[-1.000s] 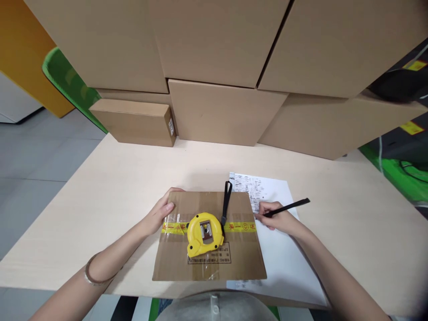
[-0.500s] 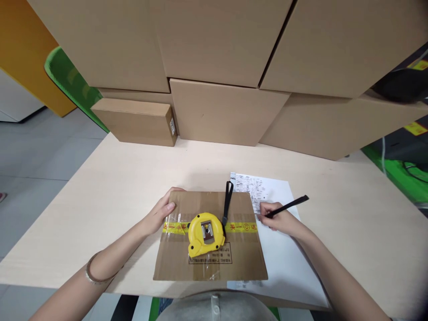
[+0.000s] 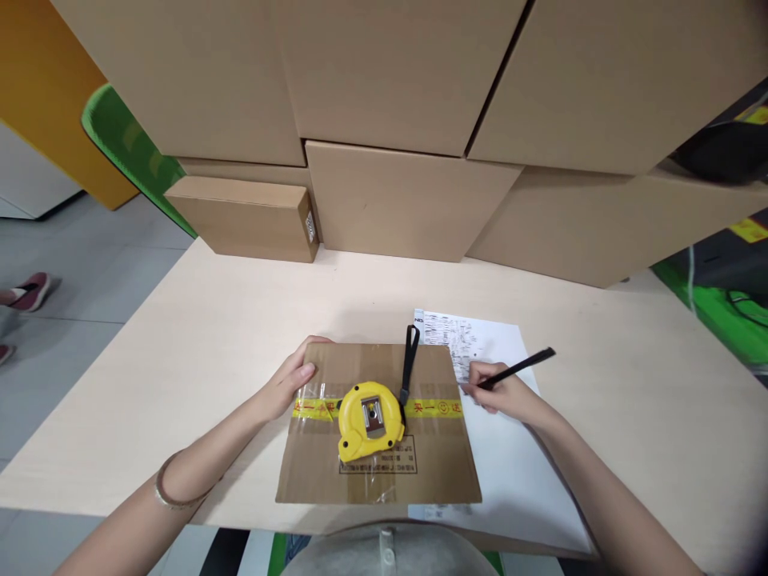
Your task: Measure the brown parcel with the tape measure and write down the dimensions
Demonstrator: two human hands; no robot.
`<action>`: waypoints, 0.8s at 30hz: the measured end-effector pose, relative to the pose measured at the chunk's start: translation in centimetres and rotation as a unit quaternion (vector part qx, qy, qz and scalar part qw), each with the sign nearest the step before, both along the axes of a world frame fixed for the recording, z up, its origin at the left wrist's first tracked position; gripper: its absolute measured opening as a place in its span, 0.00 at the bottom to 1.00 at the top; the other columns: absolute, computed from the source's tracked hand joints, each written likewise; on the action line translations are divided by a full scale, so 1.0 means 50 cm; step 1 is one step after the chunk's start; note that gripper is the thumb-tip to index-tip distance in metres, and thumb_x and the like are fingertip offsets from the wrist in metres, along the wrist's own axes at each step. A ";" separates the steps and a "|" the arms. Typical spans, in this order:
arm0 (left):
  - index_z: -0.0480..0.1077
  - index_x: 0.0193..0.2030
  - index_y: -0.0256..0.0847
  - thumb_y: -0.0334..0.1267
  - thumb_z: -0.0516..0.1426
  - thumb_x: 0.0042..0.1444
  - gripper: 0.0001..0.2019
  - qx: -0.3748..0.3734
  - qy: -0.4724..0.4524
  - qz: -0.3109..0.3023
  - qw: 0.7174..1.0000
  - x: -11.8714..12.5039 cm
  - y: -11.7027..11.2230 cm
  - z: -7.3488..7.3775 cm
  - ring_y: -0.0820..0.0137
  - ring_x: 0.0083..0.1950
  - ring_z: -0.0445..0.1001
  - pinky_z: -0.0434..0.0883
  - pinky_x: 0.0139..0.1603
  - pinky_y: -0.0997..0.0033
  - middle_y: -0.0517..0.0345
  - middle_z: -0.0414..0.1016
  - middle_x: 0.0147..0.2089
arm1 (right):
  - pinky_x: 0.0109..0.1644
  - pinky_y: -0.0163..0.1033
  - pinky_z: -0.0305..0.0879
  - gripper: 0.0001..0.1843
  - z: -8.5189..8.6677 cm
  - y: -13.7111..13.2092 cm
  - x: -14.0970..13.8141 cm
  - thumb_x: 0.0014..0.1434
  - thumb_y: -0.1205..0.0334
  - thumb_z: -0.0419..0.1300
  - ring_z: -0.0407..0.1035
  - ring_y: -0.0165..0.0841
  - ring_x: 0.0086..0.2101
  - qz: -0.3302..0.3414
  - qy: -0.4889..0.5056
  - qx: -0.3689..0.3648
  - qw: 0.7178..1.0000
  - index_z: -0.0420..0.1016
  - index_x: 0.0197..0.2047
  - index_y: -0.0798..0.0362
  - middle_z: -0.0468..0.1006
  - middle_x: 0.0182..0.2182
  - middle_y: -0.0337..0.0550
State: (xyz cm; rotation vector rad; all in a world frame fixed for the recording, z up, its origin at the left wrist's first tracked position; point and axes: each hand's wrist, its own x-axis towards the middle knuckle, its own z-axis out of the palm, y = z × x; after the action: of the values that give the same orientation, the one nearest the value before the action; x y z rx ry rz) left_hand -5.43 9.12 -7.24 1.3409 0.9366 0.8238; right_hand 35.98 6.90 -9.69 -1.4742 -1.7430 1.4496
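Observation:
A flat cardboard parcel with a yellow tape stripe lies on the pale table in front of me. A yellow tape measure with a black wrist strap sits on top of it. My left hand rests on the parcel's left edge, fingers curled over the top left corner. My right hand pinches a black pen, its tip on a white printed sheet just right of the parcel.
Several large cardboard boxes are stacked along the table's far side; a small flat one lies at the back left. Another person's shoes show on the floor at far left. A round grey stool top is below the table edge.
Both hands stay where they were. Another person's shoes have come into view on the floor at the far left.

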 end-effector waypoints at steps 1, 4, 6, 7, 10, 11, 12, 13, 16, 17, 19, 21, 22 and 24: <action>0.67 0.55 0.41 0.64 0.56 0.60 0.29 0.001 0.001 0.000 1.000 0.000 0.000 0.000 0.57 0.48 0.70 0.68 0.46 0.64 0.51 0.72 0.50 | 0.24 0.36 0.53 0.19 -0.002 -0.001 0.002 0.62 0.52 0.62 0.58 0.28 0.19 -0.001 0.001 -0.003 1.000 0.60 0.25 0.48 0.65 0.18 0.33; 0.67 0.55 0.41 0.63 0.56 0.60 0.28 -0.003 -0.006 -0.003 1.000 0.000 0.000 -0.002 0.58 0.48 0.70 0.69 0.47 0.64 0.51 0.72 0.49 | 0.26 0.36 0.56 0.20 -0.008 -0.003 0.005 0.65 0.48 0.60 0.60 0.28 0.19 -0.004 0.001 0.000 1.000 0.61 0.26 0.49 0.66 0.16 0.33; 0.67 0.55 0.42 0.63 0.56 0.60 0.28 -0.007 -0.011 -0.004 1.000 -0.001 -0.001 -0.002 0.59 0.47 0.70 0.69 0.47 0.64 0.52 0.72 0.49 | 0.26 0.36 0.55 0.21 -0.010 -0.003 0.005 0.65 0.48 0.61 0.60 0.28 0.19 -0.002 0.000 0.001 1.000 0.62 0.26 0.49 0.66 0.17 0.33; 0.67 0.55 0.42 0.63 0.56 0.60 0.28 -0.007 -0.013 -0.003 1.000 -0.001 -0.001 -0.002 0.59 0.46 0.70 0.69 0.47 0.64 0.52 0.72 0.49 | 0.25 0.36 0.55 0.21 -0.010 -0.003 0.005 0.64 0.48 0.61 0.60 0.28 0.19 0.001 0.000 0.000 1.000 0.62 0.26 0.49 0.67 0.17 0.33; 0.67 0.55 0.41 0.63 0.56 0.60 0.28 -0.002 -0.009 -0.003 1.000 -0.001 0.000 -0.003 0.58 0.47 0.70 0.69 0.47 0.64 0.51 0.72 0.49 | 0.24 0.35 0.53 0.21 -0.008 -0.002 0.004 0.62 0.49 0.63 0.59 0.27 0.18 0.008 0.002 -0.007 1.000 0.63 0.25 0.50 0.67 0.18 0.34; 0.67 0.55 0.41 0.63 0.56 0.60 0.28 -0.001 -0.008 -0.002 1.000 -0.002 0.000 -0.004 0.58 0.47 0.71 0.69 0.47 0.64 0.51 0.72 0.49 | 0.24 0.35 0.53 0.20 -0.007 -0.002 0.004 0.62 0.50 0.63 0.59 0.27 0.18 0.006 0.003 -0.008 1.000 0.62 0.25 0.49 0.67 0.18 0.33; 0.67 0.55 0.41 0.63 0.56 0.60 0.28 -0.002 -0.007 -0.001 1.000 -0.002 0.000 -0.004 0.58 0.47 0.71 0.69 0.47 0.63 0.51 0.72 0.49 | 0.24 0.35 0.54 0.20 -0.006 -0.002 0.003 0.63 0.50 0.62 0.60 0.28 0.18 0.001 0.004 -0.009 1.000 0.62 0.25 0.49 0.67 0.18 0.33; 0.67 0.55 0.41 0.63 0.56 0.60 0.28 -0.003 -0.006 -0.002 1.000 -0.002 0.000 -0.004 0.58 0.47 0.71 0.69 0.46 0.63 0.51 0.72 0.49 | 0.24 0.35 0.55 0.19 -0.004 -0.002 0.002 0.63 0.51 0.62 0.60 0.28 0.18 -0.005 0.005 -0.008 1.000 0.62 0.26 0.49 0.66 0.17 0.33; 0.67 0.55 0.41 0.63 0.56 0.60 0.28 -0.003 -0.007 -0.001 1.000 -0.002 0.000 -0.004 0.58 0.47 0.71 0.69 0.46 0.63 0.51 0.73 0.49 | 0.24 0.35 0.55 0.18 -0.002 -0.003 -0.001 0.63 0.54 0.62 0.60 0.28 0.18 -0.016 0.007 -0.007 1.000 0.61 0.26 0.49 0.66 0.17 0.32; 0.67 0.55 0.41 0.63 0.56 0.60 0.28 0.000 -0.006 0.001 1.000 -0.002 0.000 -0.004 0.58 0.47 0.71 0.69 0.47 0.63 0.51 0.73 0.49 | 0.24 0.35 0.55 0.18 -0.002 -0.003 -0.001 0.62 0.54 0.63 0.59 0.27 0.18 -0.015 0.006 -0.008 1.000 0.61 0.26 0.49 0.66 0.17 0.32; 0.67 0.55 0.41 0.63 0.56 0.60 0.29 0.003 -0.002 0.001 1.000 -0.002 0.001 -0.002 0.58 0.48 0.71 0.69 0.47 0.63 0.51 0.73 0.49 | 0.22 0.34 0.53 0.18 -0.003 -0.002 -0.001 0.59 0.55 0.64 0.59 0.27 0.18 -0.010 0.006 -0.013 1.000 0.61 0.24 0.49 0.66 0.18 0.33; 0.67 0.55 0.41 0.64 0.56 0.60 0.29 0.005 0.001 -0.001 1.000 -0.001 0.001 0.000 0.58 0.48 0.71 0.69 0.47 0.63 0.51 0.72 0.50 | 0.22 0.34 0.53 0.18 -0.004 -0.002 -0.001 0.58 0.56 0.65 0.59 0.27 0.18 -0.009 0.007 -0.016 1.000 0.61 0.24 0.49 0.66 0.19 0.33; 0.67 0.55 0.41 0.64 0.56 0.60 0.29 0.006 0.002 -0.002 1.000 -0.001 0.001 0.000 0.58 0.48 0.70 0.68 0.47 0.63 0.51 0.72 0.50 | 0.22 0.34 0.53 0.18 -0.004 -0.002 -0.001 0.59 0.55 0.64 0.60 0.27 0.18 -0.013 0.007 -0.017 1.000 0.61 0.24 0.49 0.66 0.18 0.33; 0.67 0.55 0.41 0.63 0.56 0.61 0.29 0.009 0.004 -0.003 1.000 -0.001 0.001 0.001 0.58 0.48 0.70 0.68 0.47 0.64 0.51 0.72 0.49 | 0.23 0.34 0.55 0.18 -0.005 -0.002 -0.001 0.61 0.55 0.62 0.60 0.27 0.17 -0.023 0.007 -0.014 1.000 0.60 0.25 0.49 0.66 0.18 0.32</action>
State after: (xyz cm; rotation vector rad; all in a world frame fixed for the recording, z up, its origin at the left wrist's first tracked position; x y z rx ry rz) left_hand -5.47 9.18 -7.21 1.3635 0.9319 0.8247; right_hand 35.90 6.82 -9.92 -1.5037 -1.6759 1.4630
